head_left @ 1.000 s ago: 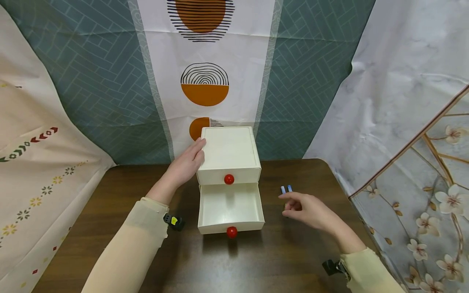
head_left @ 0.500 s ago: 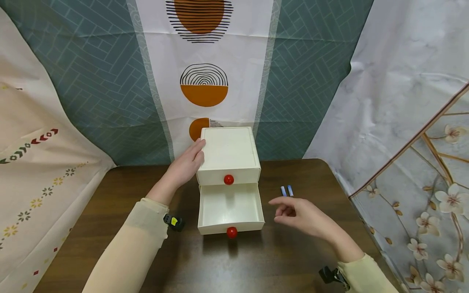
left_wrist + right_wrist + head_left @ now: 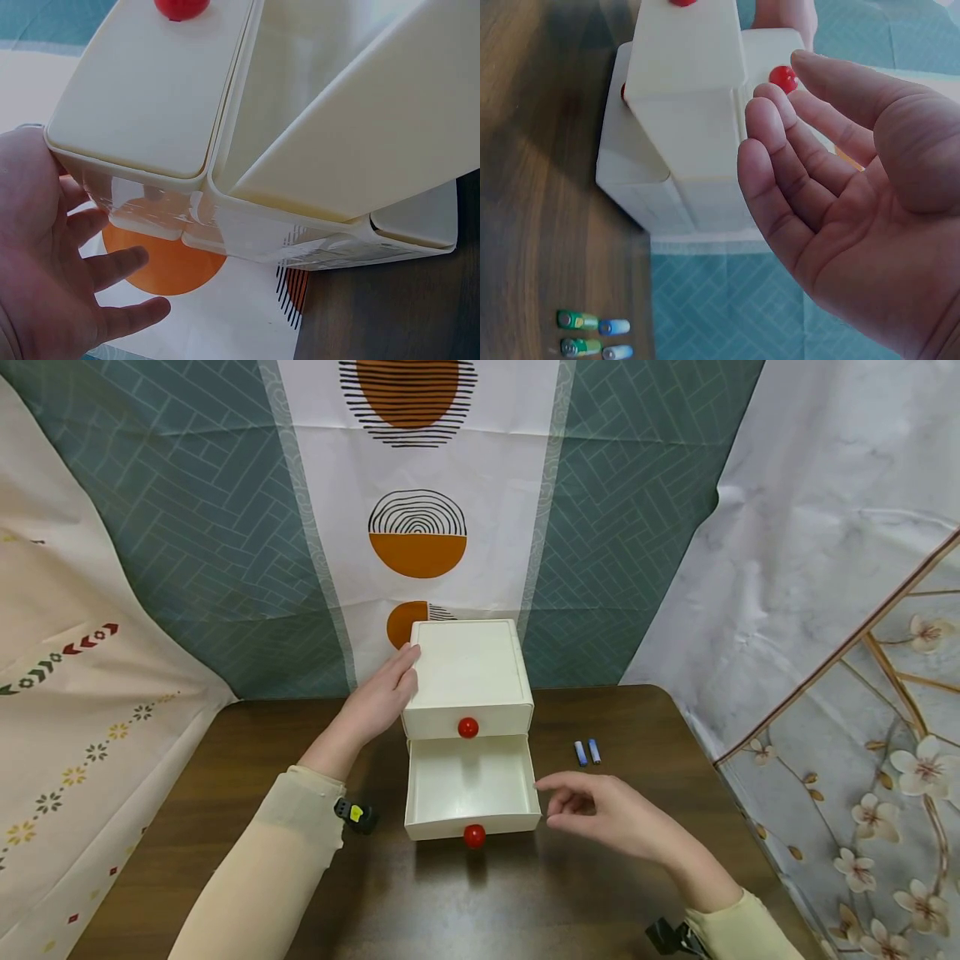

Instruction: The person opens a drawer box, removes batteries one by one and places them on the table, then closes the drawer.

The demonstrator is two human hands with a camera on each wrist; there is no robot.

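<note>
A small white drawer unit [image 3: 468, 664] stands on the table, its lower visible drawer [image 3: 471, 785] pulled out and bare inside. Red round knobs [image 3: 474, 836] sit on the drawer fronts. My left hand [image 3: 378, 697] rests against the unit's upper left side, fingers extended along it in the left wrist view. Just right of the pulled-out drawer is my right hand [image 3: 607, 810], fingers loosely bent and holding nothing; whether a fingertip touches the drawer I cannot tell. Blue-and-white batteries [image 3: 587, 752] lie beyond it. Green batteries [image 3: 577, 320] appear beside them in the right wrist view.
The brown wooden table [image 3: 300, 893] carries everything. A patterned teal-and-white cloth [image 3: 630, 527] hangs behind the unit. Floral cloths hang at the left [image 3: 75, 693] and right [image 3: 825, 610].
My right hand has moved left and toward me, away from the batteries to the drawer's right edge. The left hand and the drawer unit have stayed in place.
</note>
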